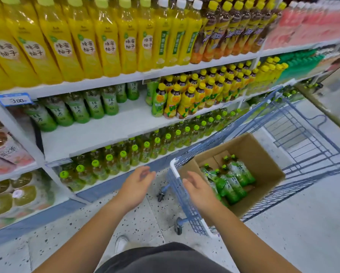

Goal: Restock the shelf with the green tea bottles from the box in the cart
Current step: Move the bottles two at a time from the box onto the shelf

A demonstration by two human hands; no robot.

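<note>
The left grip and right grip hang open, fingers loosely spread, holding nothing; the right one is above the near rim of the cart. In the cart's cardboard box the green tea bottles lie on their sides: clear plastic, green labels, bright green caps. More of them stand on the shelf beyond, at its left.

Both forearms reached forward; the left hand and right hand hung empty, fingers relaxed.
</note>
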